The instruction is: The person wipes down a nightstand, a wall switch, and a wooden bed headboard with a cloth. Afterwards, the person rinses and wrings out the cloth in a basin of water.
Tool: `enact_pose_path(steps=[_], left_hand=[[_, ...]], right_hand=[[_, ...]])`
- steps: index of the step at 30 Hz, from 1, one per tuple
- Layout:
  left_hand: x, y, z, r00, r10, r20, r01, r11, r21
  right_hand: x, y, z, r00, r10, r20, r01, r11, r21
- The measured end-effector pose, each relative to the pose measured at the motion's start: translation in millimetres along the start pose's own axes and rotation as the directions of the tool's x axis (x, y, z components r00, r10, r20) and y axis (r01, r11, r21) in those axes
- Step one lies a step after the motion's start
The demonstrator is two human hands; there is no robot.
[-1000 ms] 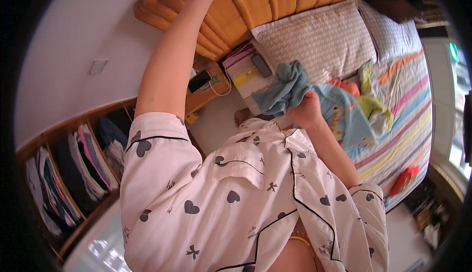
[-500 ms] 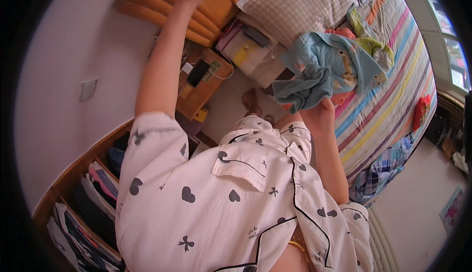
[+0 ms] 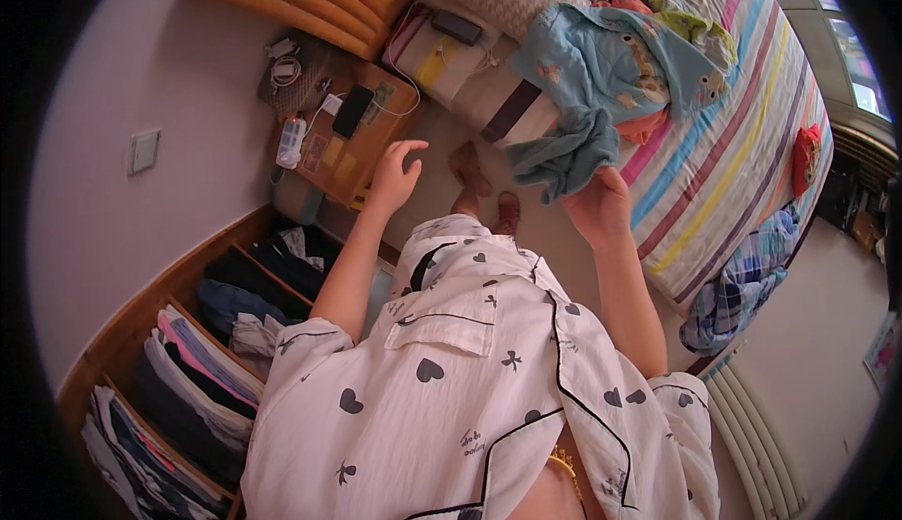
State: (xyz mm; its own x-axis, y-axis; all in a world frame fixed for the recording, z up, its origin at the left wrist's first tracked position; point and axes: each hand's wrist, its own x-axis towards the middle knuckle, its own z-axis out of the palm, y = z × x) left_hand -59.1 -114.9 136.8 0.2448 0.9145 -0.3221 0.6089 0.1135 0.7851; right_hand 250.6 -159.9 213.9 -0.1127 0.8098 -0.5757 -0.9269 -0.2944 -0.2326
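Note:
My right hand grips the lower end of a crumpled light-blue cloth, thumb on top and the other fingers partly hidden. The cloth has an animal print, and its upper part spreads over the near edge of the bed while the gripped end bunches up beside it. Empty, with fingers and thumb apart, my left hand hovers over the floor between the nightstand and the bed. Orange cloth and a yellow-green cloth show from under the blue one.
A striped bedspread covers the bed, with a plaid cloth hanging off its end. The wooden nightstand carries a phone and a power strip. Folded clothes fill a sectioned wooden drawer at the lower left.
My left hand has come down from near the headboard to beside the nightstand. My right hand keeps its hold on the blue cloth, which lies much as before. The view has shifted slightly.

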Motion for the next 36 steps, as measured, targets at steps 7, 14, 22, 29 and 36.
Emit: enact_pose_path(steps=[7, 14, 22, 29, 36], left_hand=[[-101.8, -18.8, 67.3, 0.980, -0.060, 0.190, 0.086, 0.988, -0.131], [-186.2, -2.4, 102.2, 0.983, -0.087, 0.160, 0.111, 0.983, -0.148], [-188.6, 25.7, 110.4, 0.986, 0.007, 0.164, 0.019, 0.988, -0.156], [-149.8, 91.7, 118.9, 0.953, 0.161, 0.256, -0.078, 0.949, -0.305], [-100.9, 146.9, 108.0, 0.792, 0.514, 0.329, -0.318, 0.808, -0.496]], right_hand=[[-41.6, 10.6, -38.3, 0.988, 0.046, 0.146, -0.046, 0.999, -0.002], [-94.3, 26.0, -88.9, 0.977, 0.107, 0.187, -0.118, 0.992, 0.047], [-126.6, 22.9, -106.6, 0.956, -0.007, 0.292, -0.016, 0.997, 0.074], [-143.3, 39.2, -103.8, 0.975, -0.110, 0.194, 0.085, 0.987, 0.135], [-121.2, 54.2, -78.7, 0.996, -0.065, 0.061, 0.063, 0.998, 0.023]])
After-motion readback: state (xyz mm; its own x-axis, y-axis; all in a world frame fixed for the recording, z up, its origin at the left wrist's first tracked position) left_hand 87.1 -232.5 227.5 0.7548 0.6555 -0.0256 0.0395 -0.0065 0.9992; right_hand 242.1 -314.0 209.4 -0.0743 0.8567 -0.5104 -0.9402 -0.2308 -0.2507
